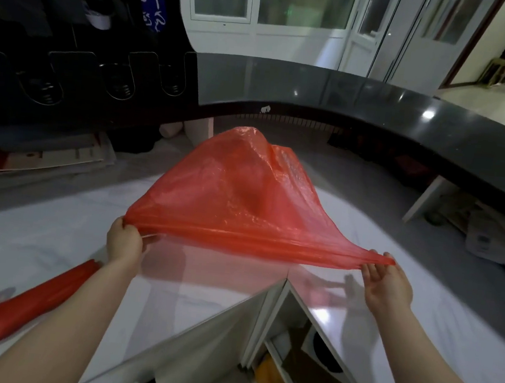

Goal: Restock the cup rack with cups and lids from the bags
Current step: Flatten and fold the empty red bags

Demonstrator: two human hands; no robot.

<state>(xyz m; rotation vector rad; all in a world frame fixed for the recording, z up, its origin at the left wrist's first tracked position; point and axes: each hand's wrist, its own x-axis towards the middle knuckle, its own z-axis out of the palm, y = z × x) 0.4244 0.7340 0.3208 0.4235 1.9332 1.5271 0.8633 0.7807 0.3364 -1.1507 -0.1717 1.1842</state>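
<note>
white counter (53,232): above it, left hand (124,241) grips and right hand (388,283) pinches a red bag (238,199), contents hidden.

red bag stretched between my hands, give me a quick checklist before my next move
1. Grip of the left hand on the red bag: ok, fingers curled round its edge.
2. Grip of the right hand: not ok, only fingertips pinch the bag's tip.
3. Bag empty: cannot tell, it billows up and nothing shows through.
4. Free slots in the cup rack: ok, the visible slots show bare springs.
5. The second red bag out of the way: ok, it lies on the counter at the left, apart from both hands.
</note>
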